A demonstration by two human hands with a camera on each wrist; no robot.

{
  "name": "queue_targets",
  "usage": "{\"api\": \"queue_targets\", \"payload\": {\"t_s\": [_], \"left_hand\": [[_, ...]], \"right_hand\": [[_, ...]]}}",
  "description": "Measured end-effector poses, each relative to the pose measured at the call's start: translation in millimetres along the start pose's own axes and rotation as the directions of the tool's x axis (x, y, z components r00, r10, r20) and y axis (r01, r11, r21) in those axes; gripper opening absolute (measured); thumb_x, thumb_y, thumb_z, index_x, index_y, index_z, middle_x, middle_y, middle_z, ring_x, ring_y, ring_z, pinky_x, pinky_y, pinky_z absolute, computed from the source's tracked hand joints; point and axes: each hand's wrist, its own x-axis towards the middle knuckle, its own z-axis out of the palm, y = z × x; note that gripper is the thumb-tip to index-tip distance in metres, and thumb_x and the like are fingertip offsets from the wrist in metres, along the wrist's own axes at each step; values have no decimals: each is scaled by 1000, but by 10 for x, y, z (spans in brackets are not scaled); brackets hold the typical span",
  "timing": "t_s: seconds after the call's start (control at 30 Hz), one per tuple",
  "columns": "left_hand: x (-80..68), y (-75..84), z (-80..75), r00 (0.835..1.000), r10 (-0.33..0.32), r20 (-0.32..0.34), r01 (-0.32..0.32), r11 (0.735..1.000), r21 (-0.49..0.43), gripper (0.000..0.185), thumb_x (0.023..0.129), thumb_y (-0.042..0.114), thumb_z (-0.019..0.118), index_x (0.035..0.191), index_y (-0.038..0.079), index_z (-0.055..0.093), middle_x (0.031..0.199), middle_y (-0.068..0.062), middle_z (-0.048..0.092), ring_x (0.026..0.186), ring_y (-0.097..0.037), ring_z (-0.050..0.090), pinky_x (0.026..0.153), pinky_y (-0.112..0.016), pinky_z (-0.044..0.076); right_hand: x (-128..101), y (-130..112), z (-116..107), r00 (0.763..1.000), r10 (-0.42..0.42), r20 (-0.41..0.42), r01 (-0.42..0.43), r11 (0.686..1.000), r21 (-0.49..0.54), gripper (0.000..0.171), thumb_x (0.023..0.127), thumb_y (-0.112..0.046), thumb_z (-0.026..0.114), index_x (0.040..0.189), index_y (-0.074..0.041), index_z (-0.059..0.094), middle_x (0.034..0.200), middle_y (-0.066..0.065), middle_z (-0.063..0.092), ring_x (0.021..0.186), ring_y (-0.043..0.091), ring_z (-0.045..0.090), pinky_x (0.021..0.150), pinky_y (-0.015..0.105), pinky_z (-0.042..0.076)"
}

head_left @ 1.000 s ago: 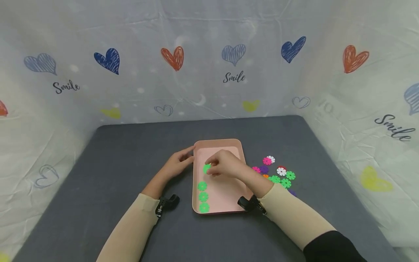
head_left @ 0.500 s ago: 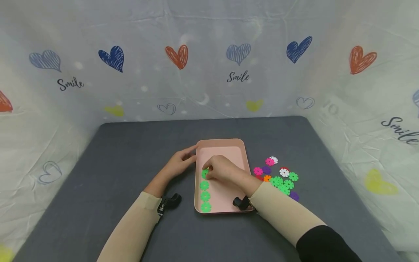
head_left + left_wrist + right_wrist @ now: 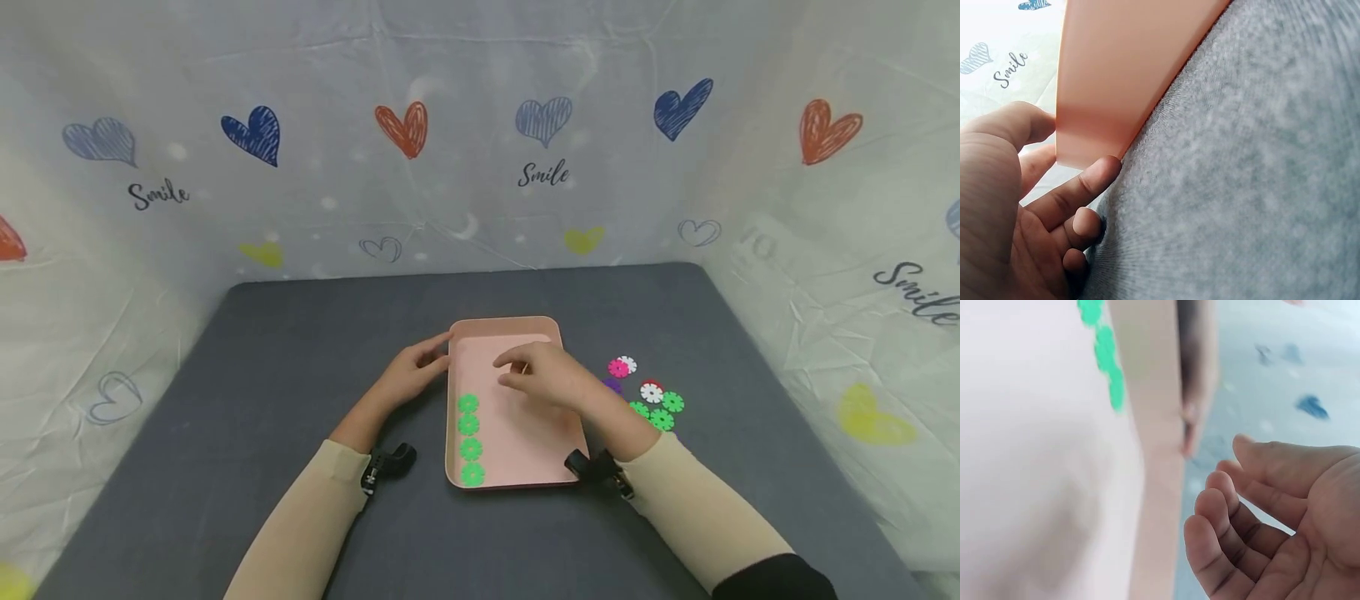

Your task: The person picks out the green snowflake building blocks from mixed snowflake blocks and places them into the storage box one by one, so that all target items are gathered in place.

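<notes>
A shallow pink tray [image 3: 525, 467] lies on the table. Along its left side runs a column of several green notched plastic discs [image 3: 471, 449]. My left hand [image 3: 407, 372] rests at the tray's left side, its fingertips touching the outer wall. In the left wrist view the fingers [image 3: 1079, 187] meet the tray wall [image 3: 1122, 69] at its rim and lower edge. My right hand [image 3: 547, 377] hovers over the tray's middle, to the right of the discs. With nothing in it, that hand [image 3: 1266, 519] shows loosely bent fingers and a thumb held apart.
To the tray's right, partly behind the right forearm, lie loose discs: several green discs [image 3: 662, 419], a white disc [image 3: 652, 392] overlapping a red one, and a pink disc [image 3: 618, 367] beside another white one. A dark grey cloth [image 3: 330, 333] covers the table; a printed curtain [image 3: 465, 67] hangs behind.
My right hand set a green disc at the top of the column, let go of it, then lifted and moved right. The left hand stays at the tray's side.
</notes>
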Motion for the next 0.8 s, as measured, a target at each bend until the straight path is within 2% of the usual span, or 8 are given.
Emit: {"api": "queue_targets", "payload": {"t_s": [0.1, 0.23, 0.4, 0.5, 0.67, 0.8], "left_hand": [[2, 2, 6, 1000, -8, -6, 8, 1000, -2, 56, 104, 28, 64, 156, 17, 47, 113, -9, 71, 94, -22, 63, 82, -41, 47], [4, 4, 16, 1000, -11, -10, 11, 1000, -2, 56, 104, 29, 64, 156, 18, 47, 114, -10, 71, 97, -24, 65, 84, -43, 48], [-8, -5, 25, 1000, -18, -13, 18, 1000, 14, 57, 104, 32, 64, 157, 19, 47, 114, -10, 71, 96, -24, 64, 84, -43, 48], [-14, -2, 15, 1000, -23, -14, 23, 1000, 20, 58, 104, 33, 64, 157, 19, 46, 116, -11, 71, 98, -25, 65, 86, -45, 49], [-8, 22, 1, 1000, -24, -8, 24, 1000, 7, 59, 104, 34, 64, 157, 18, 46, 119, -13, 70, 101, -27, 65, 87, -47, 49], [-5, 29, 13, 1000, -28, -9, 28, 1000, 9, 59, 103, 34, 65, 157, 18, 47, 118, -12, 70, 97, -25, 64, 85, -44, 49]], "right_hand": [[-237, 179, -213, 997, 64, -49, -63, 998, 18, 32, 101, -21, 68, 129, -5, 71, 96, 1, 67, 80, 17, 60, 71, 34, 50], [-556, 501, -474, 982, 157, -103, -160, 987, -17, 35, 102, -22, 66, 131, -3, 69, 104, 5, 68, 85, 20, 60, 72, 37, 50], [-915, 847, -705, 959, 229, -165, -247, 964, -101, 33, 101, -18, 67, 127, 2, 70, 97, 6, 67, 78, 20, 59, 67, 37, 48], [-1077, 1029, -773, 951, 258, -170, -284, 948, -146, 31, 98, -15, 70, 122, 4, 71, 92, 6, 65, 74, 19, 56, 65, 38, 46], [-1251, 1273, -804, 946, 288, -151, -317, 918, -237, 28, 86, -12, 80, 107, 4, 73, 85, 8, 61, 77, 24, 55, 69, 43, 46], [-1293, 1360, -780, 935, 322, -149, -349, 909, -227, 28, 82, -13, 83, 101, 4, 71, 82, 7, 56, 76, 24, 51, 69, 42, 43]]}}
